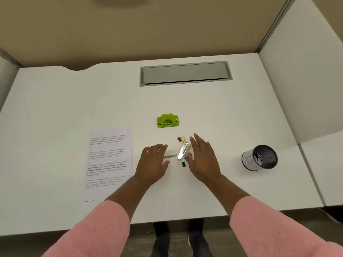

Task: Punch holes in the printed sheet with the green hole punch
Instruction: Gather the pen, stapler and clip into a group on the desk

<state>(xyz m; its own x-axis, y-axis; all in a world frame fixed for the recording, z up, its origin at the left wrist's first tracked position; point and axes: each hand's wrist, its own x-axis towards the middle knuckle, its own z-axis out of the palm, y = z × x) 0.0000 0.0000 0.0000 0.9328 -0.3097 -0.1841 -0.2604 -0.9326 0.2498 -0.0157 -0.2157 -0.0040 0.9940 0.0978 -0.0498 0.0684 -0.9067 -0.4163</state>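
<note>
both hands (154,162) (202,160) spread, empty — green hole punch (168,120) beyond, printed sheet (108,162) left

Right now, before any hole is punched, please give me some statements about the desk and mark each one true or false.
1. The green hole punch stands on the printed sheet. False: it stands on the bare desk, beyond the sheet and to its right.
2. Both hands are empty. True: the left hand and the right hand are open, palms down.
3. The mesh pen cup stands upright. False: it lies tipped on its side.
4. Two black binder clips lie between the hands. True.
5. The silver stapler is closed. False: it lies swung open.
</note>
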